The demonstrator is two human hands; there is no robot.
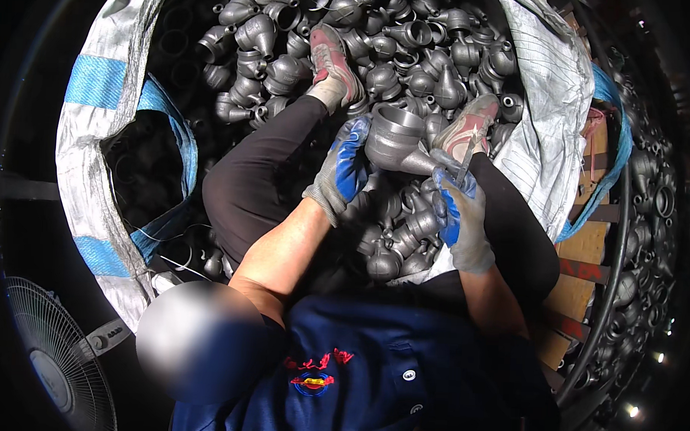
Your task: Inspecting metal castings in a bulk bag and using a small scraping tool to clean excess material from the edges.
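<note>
A grey metal casting [399, 139], with a wide threaded mouth and a narrow spout, is gripped by my left hand [343, 170] at its left side. The mouth faces up and away, and the spout points right toward my other hand. My right hand [460, 218], in a grey glove with blue coating like the left, is closed around a slim metal hand tool [466, 157]. That tool stands nearly upright beside the spout's end; whether it touches the casting I cannot tell. Its handle is hidden in my fingers.
Many similar castings [251, 79] lie heaped inside a large white woven bag [92, 157] with blue straps. Both my shoes rest among them. More castings [646, 196] are piled at the right, past wooden slats [584, 254]. At the lower left stands a fan [55, 357].
</note>
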